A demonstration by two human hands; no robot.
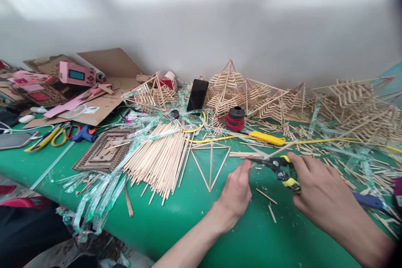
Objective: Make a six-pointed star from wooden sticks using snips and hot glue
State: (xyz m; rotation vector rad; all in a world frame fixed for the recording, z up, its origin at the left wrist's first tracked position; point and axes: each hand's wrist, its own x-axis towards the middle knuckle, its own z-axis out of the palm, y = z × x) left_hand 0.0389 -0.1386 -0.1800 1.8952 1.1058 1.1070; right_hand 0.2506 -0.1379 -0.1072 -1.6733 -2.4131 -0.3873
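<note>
My left hand (235,192) pinches one end of a thin wooden stick (285,149), which slants up to the right. My right hand (323,188) grips pliers (277,165) with yellow and black handles, their jaws at the stick near my left fingertips. Whether the jaws touch the stick I cannot tell. Left of my left hand lies a flat triangle of sticks (211,163) with a middle bar. Farther left, a fanned pile of wooden sticks (160,155) covers the green table. Short cut pieces (266,196) are scattered below the pliers.
Stacked stick frames (228,88) line the wall. A black phone (197,94) leans upright beside a spool of red wire (235,120) and a yellow-handled knife (266,137). Cardboard (109,67), scissors (59,136), a blue glue gun (84,134) and plastic strips (100,201) lie left.
</note>
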